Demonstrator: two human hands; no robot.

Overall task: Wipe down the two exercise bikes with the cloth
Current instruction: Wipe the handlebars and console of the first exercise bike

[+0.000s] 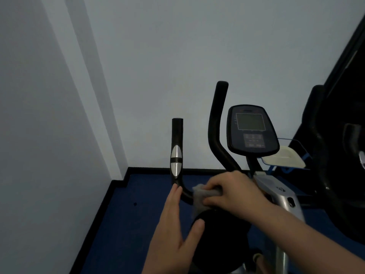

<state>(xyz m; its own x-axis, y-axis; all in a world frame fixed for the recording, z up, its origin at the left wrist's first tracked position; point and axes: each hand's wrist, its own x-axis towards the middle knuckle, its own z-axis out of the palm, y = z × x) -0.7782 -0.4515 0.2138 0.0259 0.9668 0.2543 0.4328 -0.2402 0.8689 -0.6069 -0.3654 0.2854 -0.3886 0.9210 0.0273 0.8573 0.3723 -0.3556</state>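
Note:
An exercise bike stands in front of me, with a black handlebar (176,155) bearing silver pulse pads, a second upright grip (217,123) and a dark console (251,131). My right hand (235,192) grips a grey cloth (203,195) wrapped over the low bend of the handlebar, near the silver frame (280,196). My left hand (173,226) is flat with straight fingers, its fingertips touching the handlebar just left of the cloth. A second, dark machine (335,155) fills the right edge, mostly cut off.
White walls meet in a corner at the left. Blue carpet (138,214) with a black skirting edge covers the floor. A pale tray-like part (284,157) on a blue frame sits behind the console. The bike's black seat (221,234) is below my hands.

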